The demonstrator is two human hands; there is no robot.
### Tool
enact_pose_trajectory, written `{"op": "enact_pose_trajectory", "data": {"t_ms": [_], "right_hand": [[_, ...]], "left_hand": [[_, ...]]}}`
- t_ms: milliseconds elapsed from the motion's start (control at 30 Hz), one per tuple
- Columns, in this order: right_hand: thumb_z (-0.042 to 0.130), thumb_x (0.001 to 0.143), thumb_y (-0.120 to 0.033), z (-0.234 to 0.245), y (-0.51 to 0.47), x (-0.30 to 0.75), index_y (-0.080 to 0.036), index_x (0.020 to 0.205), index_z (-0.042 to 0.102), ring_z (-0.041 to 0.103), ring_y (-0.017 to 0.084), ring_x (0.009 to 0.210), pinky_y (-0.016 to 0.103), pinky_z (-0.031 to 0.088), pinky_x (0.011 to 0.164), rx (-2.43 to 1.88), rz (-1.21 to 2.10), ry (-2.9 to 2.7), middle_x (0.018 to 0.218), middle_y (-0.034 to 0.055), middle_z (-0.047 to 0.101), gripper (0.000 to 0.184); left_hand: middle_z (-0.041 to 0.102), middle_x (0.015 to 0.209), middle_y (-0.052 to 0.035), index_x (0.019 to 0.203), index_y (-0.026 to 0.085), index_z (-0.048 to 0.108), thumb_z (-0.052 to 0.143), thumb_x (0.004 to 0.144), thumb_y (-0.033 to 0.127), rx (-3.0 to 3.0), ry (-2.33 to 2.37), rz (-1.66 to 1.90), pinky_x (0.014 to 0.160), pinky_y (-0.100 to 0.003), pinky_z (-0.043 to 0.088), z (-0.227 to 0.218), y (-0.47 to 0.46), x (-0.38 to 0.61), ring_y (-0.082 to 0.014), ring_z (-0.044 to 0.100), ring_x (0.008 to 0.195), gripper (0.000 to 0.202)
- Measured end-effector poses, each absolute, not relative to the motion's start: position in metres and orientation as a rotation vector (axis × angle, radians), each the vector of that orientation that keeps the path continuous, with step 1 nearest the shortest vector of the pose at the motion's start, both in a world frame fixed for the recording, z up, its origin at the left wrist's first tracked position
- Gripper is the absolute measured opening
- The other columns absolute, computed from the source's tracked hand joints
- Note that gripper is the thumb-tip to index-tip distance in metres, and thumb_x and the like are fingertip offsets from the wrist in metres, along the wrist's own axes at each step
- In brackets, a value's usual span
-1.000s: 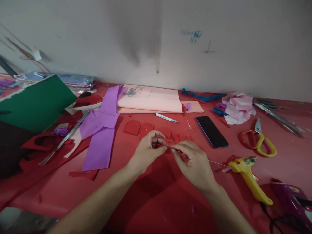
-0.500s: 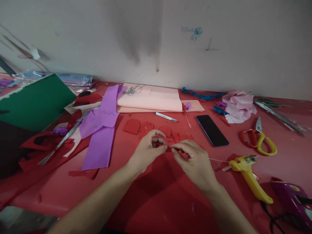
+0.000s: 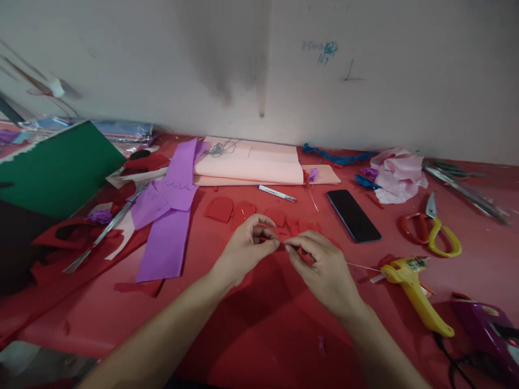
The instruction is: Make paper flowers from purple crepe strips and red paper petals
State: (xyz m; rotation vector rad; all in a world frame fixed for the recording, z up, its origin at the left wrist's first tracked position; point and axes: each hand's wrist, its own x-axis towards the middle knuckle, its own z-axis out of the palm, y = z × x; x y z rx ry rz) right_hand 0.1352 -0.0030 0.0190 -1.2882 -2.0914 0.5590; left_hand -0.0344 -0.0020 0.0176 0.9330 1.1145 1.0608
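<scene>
My left hand (image 3: 245,249) and my right hand (image 3: 320,270) meet fingertip to fingertip over the red table (image 3: 259,329). Between them they pinch a small red paper piece (image 3: 279,243). A thin wire (image 3: 363,267) runs from under my right hand toward the yellow glue gun (image 3: 416,294); my right fingers appear to hold its near end. Several cut red petal shapes (image 3: 221,209) lie just beyond my hands.
Purple paper strips (image 3: 170,216) and a green sheet (image 3: 57,170) lie left. Folded pink paper (image 3: 251,165) and a pen (image 3: 277,194) sit behind. A black phone (image 3: 353,215), scissors (image 3: 436,232), crumpled pink tissue (image 3: 395,175) and a purple tool (image 3: 488,335) are right.
My hands stay pinched together in the same spot; only the fingers shift slightly. The view has tilted a little.
</scene>
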Motion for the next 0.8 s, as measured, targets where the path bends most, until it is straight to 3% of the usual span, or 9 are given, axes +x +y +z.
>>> {"op": "enact_pose_trajectory", "data": {"t_ms": [333,800], "right_hand": [[0.05,0.09,-0.019,0.0188,-0.0021,0.1364,-0.022,0.095,0.067,0.061,0.02,0.087,0.033,0.047,0.078,-1.242,0.505,-2.135,0.09,0.0052,0.068,0.019],[0.051,0.089,-0.017,0.0208,-0.0033,0.1363,-0.021,0.087,0.067,0.06,0.019,0.082,0.031,0.047,0.074,-1.252,0.553,-2.123,0.085,0.0044,0.066,0.017]], "left_hand": [[0.063,0.074,0.0037,0.095,0.02,0.052,0.068,0.07,0.013,0.941,1.116,1.052,0.068,-0.025,0.044,0.0174,-0.0024,-0.0343,-0.0097,0.06,0.066,0.03],[0.062,0.074,0.0038,0.096,0.021,0.051,0.066,0.068,0.011,0.949,1.122,1.044,0.068,-0.024,0.043,0.0178,-0.001,-0.0358,-0.0095,0.058,0.068,0.033]]}}
